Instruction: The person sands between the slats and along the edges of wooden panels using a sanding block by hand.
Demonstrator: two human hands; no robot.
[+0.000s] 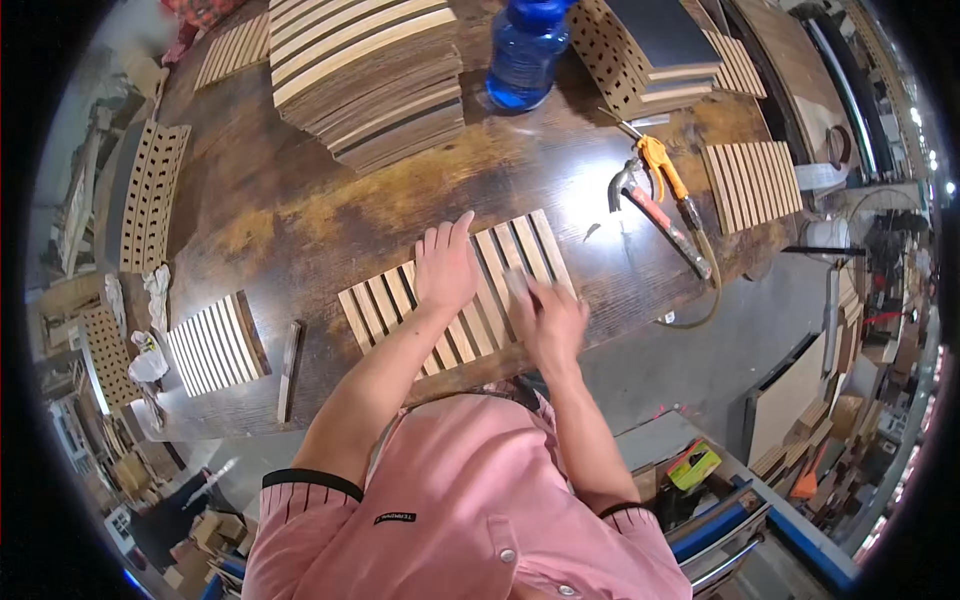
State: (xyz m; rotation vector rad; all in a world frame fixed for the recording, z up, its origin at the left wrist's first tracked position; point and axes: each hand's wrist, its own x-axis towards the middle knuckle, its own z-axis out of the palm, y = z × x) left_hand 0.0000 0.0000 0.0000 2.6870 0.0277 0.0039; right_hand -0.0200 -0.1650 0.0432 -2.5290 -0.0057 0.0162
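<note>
A slatted wood panel (pixel 483 318) with dark grooves between pale strips lies at a slant near the table's front edge. Across its far middle part rests my left hand (pixel 445 268), fingers stretched out and pressing flat on the strips. My right hand (pixel 552 322) is over the right part of the same panel, its fingers closed around a small greyish piece (pixel 517 285). That piece is smeared by motion, so its kind does not show.
A tall stack of slatted panels (pixel 370 75) stands at the back, beside a blue water jug (pixel 525 55). To the right lie a hammer (pixel 660 215) and a yellow air blow gun (pixel 662 165) with a hose. A loose wood strip (pixel 289 370) and a small slatted panel (pixel 215 345) are at left.
</note>
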